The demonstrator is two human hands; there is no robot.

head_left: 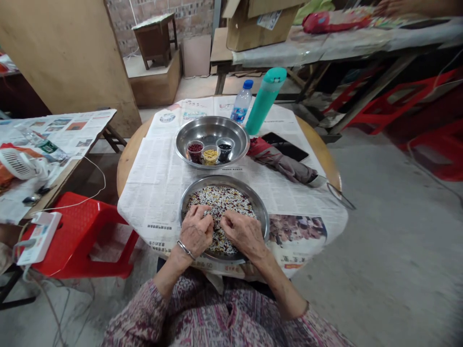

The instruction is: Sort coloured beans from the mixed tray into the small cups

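Both hands are over a steel basin [266, 218] holding a mix of white, yellow and dark red grains and beans [220, 196]. My left hand [197, 231], with a bracelet at its wrist, is closed above the left part of the mix, fingers curled in. Opposite it, my right hand [244, 232] is pinched, its fingertips near the middle of the mix. What either hand holds is too small to make out. Behind stands a wider steel basin [211, 126] with three clear cups inside: red beans [195, 150], yellow beans [210, 155] and black beans [224, 150].
Newspaper covers the round table [144, 193]. A water bottle [241, 103], teal flask [265, 101], phone [285, 145] and folded umbrella [282, 161] lie or stand beyond. A red stool [77, 241] with a power strip [39, 238] is at left. Another person's hand [396, 7] shows top right.
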